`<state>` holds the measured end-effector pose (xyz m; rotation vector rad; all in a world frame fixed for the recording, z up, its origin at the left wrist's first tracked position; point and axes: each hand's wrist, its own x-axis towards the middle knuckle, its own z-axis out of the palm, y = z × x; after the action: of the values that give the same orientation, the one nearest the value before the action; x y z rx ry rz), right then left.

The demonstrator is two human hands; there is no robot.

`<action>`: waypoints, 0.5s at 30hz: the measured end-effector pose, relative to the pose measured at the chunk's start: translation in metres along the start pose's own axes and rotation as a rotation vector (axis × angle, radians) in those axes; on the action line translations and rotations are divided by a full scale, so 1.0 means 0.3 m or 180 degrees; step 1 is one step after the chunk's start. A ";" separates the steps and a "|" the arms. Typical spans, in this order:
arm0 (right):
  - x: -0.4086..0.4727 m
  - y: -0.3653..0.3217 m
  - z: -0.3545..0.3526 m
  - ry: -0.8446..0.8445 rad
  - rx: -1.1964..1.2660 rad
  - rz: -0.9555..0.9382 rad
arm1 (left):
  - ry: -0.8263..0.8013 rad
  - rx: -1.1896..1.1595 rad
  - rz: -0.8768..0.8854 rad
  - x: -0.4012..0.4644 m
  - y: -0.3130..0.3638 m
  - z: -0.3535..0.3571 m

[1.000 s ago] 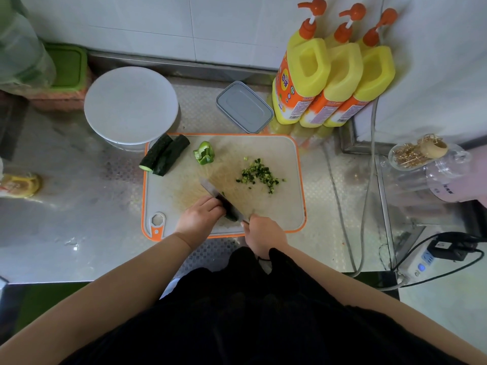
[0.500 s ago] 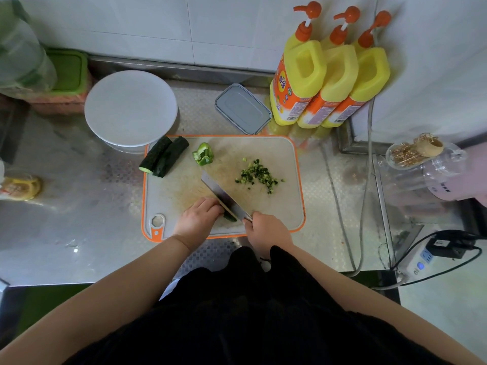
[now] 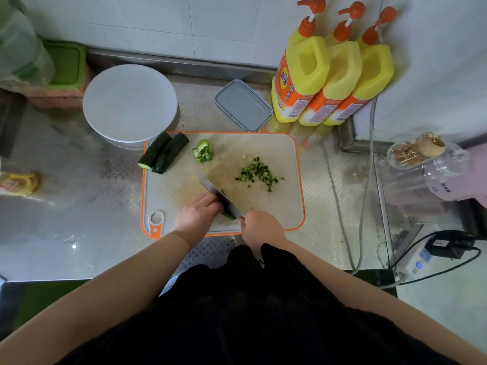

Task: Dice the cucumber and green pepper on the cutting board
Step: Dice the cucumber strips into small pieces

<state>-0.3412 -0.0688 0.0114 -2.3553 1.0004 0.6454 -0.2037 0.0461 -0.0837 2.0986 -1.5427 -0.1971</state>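
A beige cutting board point(image 3: 284, 206) with an orange rim lies on the steel counter. My right hand point(image 3: 261, 229) grips the handle of a knife point(image 3: 214, 192) whose blade slants across the board's near middle. My left hand point(image 3: 197, 213) presses down a dark green cucumber piece point(image 3: 228, 215), mostly hidden under fingers and blade. A pile of diced cucumber point(image 3: 257, 173) lies to the right. Two cucumber lengths point(image 3: 164, 152) rest on the board's far left corner, and a green pepper piece point(image 3: 203, 151) sits beside them.
A white round lid point(image 3: 130, 102) covers a bowl behind the board. A grey lidded box point(image 3: 243, 105) and three yellow pump bottles point(image 3: 329, 75) stand at the back. A glass jar point(image 3: 421, 159), cable and power strip point(image 3: 419, 262) are at the right.
The knife lifted and came back down onto the cucumber piece under my left hand. Both hands stayed at the board's near edge.
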 end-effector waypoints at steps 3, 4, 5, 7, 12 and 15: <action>0.011 -0.003 0.005 0.0011 0.0036 0.0033 | 0.0014 -0.0018 -0.0027 0.001 -0.002 0.003; 0.013 -0.003 0.009 0.0015 0.0048 0.0029 | 0.0036 -0.0023 -0.0029 -0.001 -0.003 0.005; 0.014 -0.004 0.015 0.0006 0.0058 0.0035 | 0.0052 -0.0033 -0.0022 -0.002 -0.002 0.005; 0.012 -0.005 0.031 -0.0017 0.0060 0.0045 | 0.0057 -0.0041 0.0019 -0.004 -0.002 0.005; 0.018 0.013 0.033 -0.0068 0.0220 0.0133 | 0.0155 0.0043 0.0111 -0.001 0.007 0.000; 0.029 0.032 0.016 -0.0181 0.0502 0.0217 | 0.0211 0.0099 0.0140 -0.008 0.012 -0.003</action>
<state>-0.3441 -0.0762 0.0002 -2.1629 1.0697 0.6316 -0.2072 0.0478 -0.0816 2.0715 -1.5604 -0.0875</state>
